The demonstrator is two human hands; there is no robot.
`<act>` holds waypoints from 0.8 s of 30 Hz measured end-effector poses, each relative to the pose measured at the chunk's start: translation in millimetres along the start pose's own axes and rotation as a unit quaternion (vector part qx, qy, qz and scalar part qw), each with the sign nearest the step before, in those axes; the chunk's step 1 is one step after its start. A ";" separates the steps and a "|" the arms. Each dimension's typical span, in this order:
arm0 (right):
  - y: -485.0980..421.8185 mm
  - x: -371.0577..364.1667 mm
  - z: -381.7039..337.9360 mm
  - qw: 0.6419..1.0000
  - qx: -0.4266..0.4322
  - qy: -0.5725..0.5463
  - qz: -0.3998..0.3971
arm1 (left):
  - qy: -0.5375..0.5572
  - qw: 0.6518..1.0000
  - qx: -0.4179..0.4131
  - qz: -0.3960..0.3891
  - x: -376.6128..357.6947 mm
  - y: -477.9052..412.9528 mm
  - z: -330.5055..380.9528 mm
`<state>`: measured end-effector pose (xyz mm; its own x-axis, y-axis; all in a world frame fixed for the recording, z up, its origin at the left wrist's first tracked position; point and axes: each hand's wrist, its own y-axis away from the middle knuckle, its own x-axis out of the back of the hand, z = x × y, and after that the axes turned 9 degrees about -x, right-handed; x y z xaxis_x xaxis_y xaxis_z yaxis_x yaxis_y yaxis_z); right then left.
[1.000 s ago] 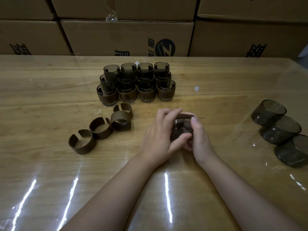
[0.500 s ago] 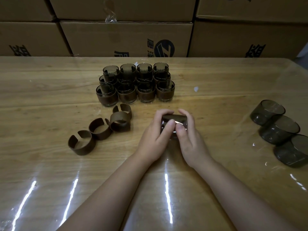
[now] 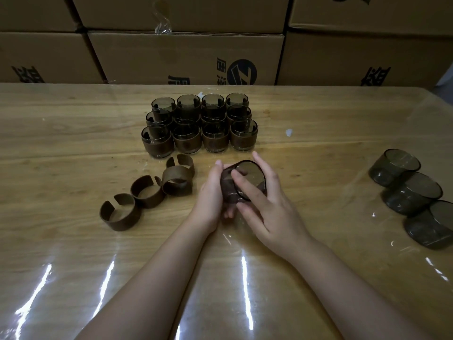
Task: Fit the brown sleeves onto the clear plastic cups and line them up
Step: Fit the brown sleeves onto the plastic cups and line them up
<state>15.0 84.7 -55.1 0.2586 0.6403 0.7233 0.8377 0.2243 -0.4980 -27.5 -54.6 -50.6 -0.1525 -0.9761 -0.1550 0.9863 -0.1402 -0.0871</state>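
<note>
Head view. Both hands meet over the middle of the desk (image 3: 73,148), clamped together on one clear cup (image 3: 247,179) with a brown sleeve (image 3: 228,187) around its lower part.

Left hand (image 3: 212,195): wrapped around the sleeve side of the cup, thumb tip up at the rim, fingers curled underneath and partly hidden.

Right hand (image 3: 267,204): thumb pressed inside the cup's mouth, index finger stretched along the far rim, remaining fingers under the cup wall. The cup is tilted, its mouth turned up and toward the right hand. Whether the sleeve is fully seated cannot be told; the left hand covers most of it.

Just beyond the hands: a block of finished cups (image 3: 199,123), sleeves on, upright, in three rows of four, touching each other.

Left of the left hand: four loose sleeves (image 3: 149,192), open C-shaped bands standing on edge, in a diagonal string. The nearest one sits just beside the left hand; the last lies well out to the left.

Well to the right of the right hand: three bare cups (image 3: 414,192) lying on their sides, overlapping in a diagonal line toward the desk edge.

Behind the desk: stacked cardboard boxes (image 3: 186,57) with dark print.
</note>
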 end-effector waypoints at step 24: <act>-3.1 -9.8 16.8 0.928 -0.242 -0.284 0.015 | -0.154 0.985 -0.071 0.036 -8.1 -0.9 -16.8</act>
<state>1.8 90.0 -68.6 0.1047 0.9554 0.2760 0.9877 -0.0676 -0.1407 -28.2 -43.7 -65.9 -0.0335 -0.9899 0.1376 0.9716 -0.0645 -0.2275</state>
